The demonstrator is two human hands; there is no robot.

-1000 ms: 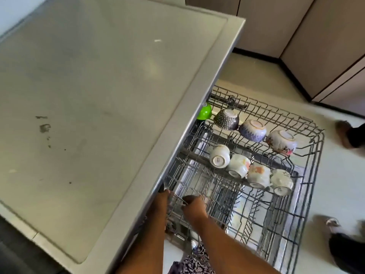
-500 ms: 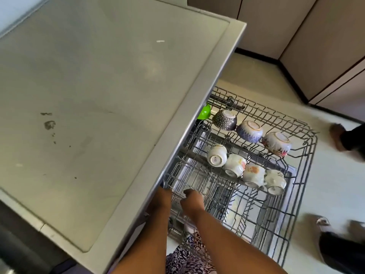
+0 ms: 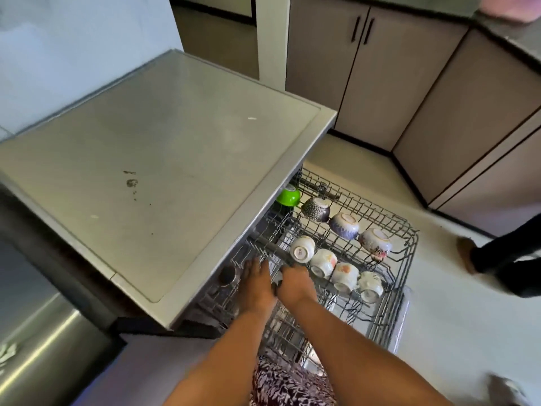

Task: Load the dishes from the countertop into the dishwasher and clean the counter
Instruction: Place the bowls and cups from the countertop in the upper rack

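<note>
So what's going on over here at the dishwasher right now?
A person is loading the pulled-out wire dishwasher rack. Both hands are at its near left corner: the left hand reaches in beside a small dark metal cup, and the right hand grips something dark that is too hidden to name. A green bowl, three patterned bowls and four white cups already sit upside down in the rack. The grey countertop shows some dark specks.

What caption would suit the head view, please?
Both hands reach into the pulled-out dishwasher rack holding upturned bowls and cups.
</note>
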